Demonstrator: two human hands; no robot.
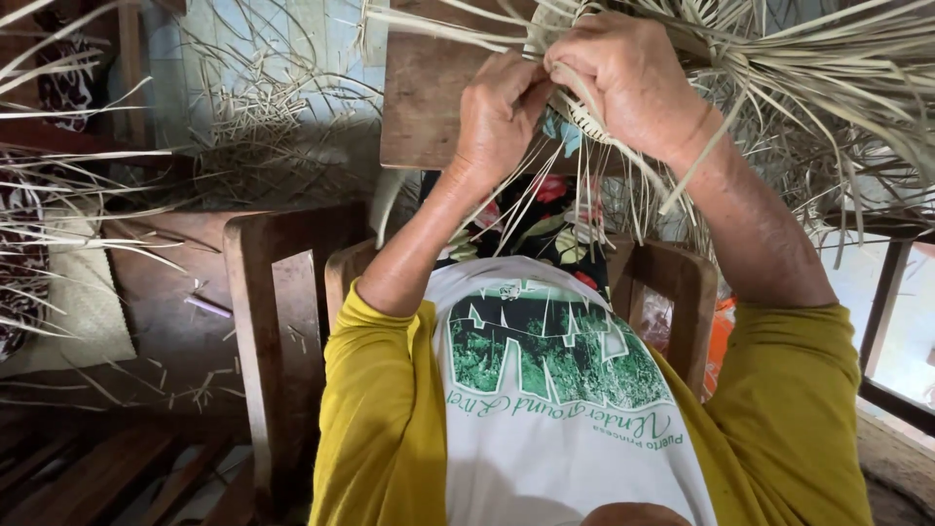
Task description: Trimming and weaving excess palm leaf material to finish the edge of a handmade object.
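Left hand (499,117) pinching pale straw strips (779,78), right hand (623,78) curled – gripping woven piece (589,122)

I see pale straw-coloured strips (779,78) above my white shirt (555,409), which has yellow sleeves and a green print. Just above the shirt lies black cloth (536,219) patterned with red flowers; left of it, a brown wooden chair (263,321).

Wooden chairs (268,321) (perhaps benches), daylit floor (166,321)
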